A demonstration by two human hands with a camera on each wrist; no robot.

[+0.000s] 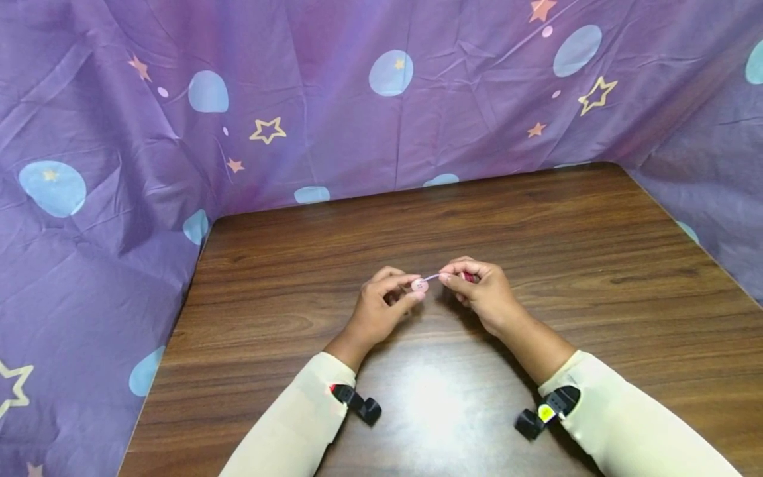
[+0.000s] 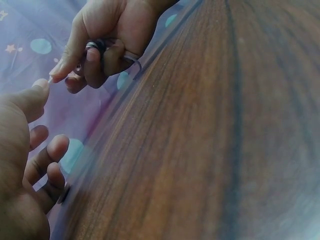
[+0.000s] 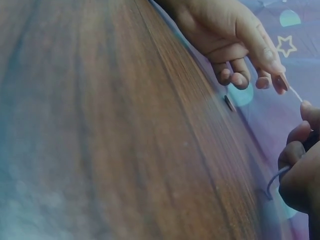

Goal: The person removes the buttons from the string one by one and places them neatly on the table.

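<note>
Slightly above the middle of the tabletop, my left hand [image 1: 381, 308] pinches a round pale pink button [image 1: 420, 285] between thumb and fingertips. The button shows small holes at its centre and appears edge-on in the right wrist view. A thin pale cord [image 1: 430, 277] runs taut from the button to my right hand [image 1: 484, 291], which pinches it between thumb and forefinger. Curled in the right hand's other fingers is a small red banded thing [image 1: 468, 277], mostly hidden; it looks dark and coiled in the left wrist view. A loose cord end [image 3: 272, 182] hangs below that hand.
The brown wood-grain table [image 1: 286, 265] carries a bright glare near its front. A small dark flat piece [image 3: 229, 103] shows beyond the left hand; its kind is unclear. A purple cloth [image 1: 334, 119] with stars and blue spots hangs behind and at both sides.
</note>
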